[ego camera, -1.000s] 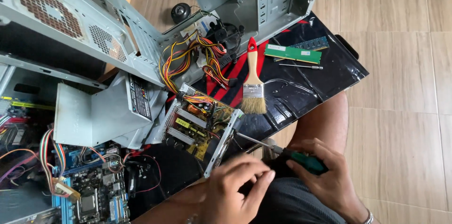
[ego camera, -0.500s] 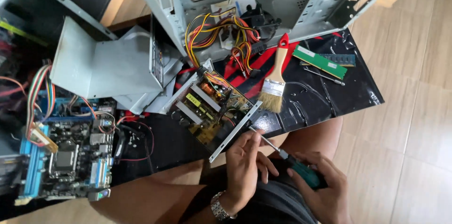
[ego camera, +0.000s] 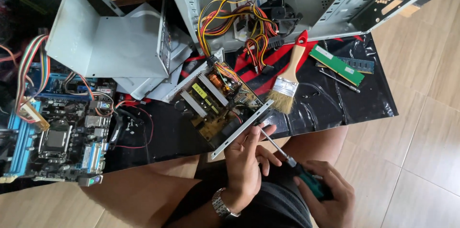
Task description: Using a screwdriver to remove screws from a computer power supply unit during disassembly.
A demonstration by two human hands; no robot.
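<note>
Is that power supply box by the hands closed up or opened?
Opened: the power supply has no cover, so its circuit board, coils and coloured wires lie bare.
</note>
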